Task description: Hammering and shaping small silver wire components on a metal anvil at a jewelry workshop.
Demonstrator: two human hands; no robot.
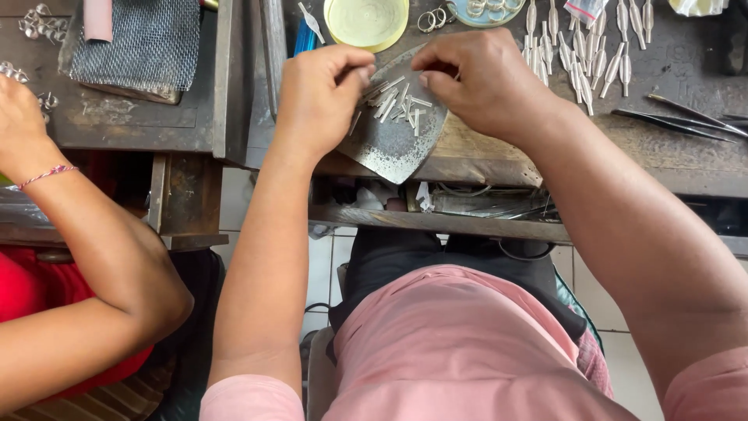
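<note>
Small silver metal strips [396, 103] are worked between the pinched fingertips of the left hand [321, 97] and the right hand [483, 82]; whether a single strip is actually caught in either grip cannot be told, as the fingertips are curled over the pile. The strips are scattered on a worn, shield-shaped metal plate [393, 144] that juts over the near edge of the dark wooden desk [686, 156]. Just beyond the hands, a round yellow-rimmed dish [366, 22] is set, with silver rings [433, 19] beside it. To the right, rows of silver paddle-shaped pieces [592, 54] are laid out, and tweezers [686, 121] are placed nearer the edge. At far left, another person's arm [70, 234], marked by a pink thread bracelet [48, 175], is rested near a wire mesh pad [136, 43].
</note>
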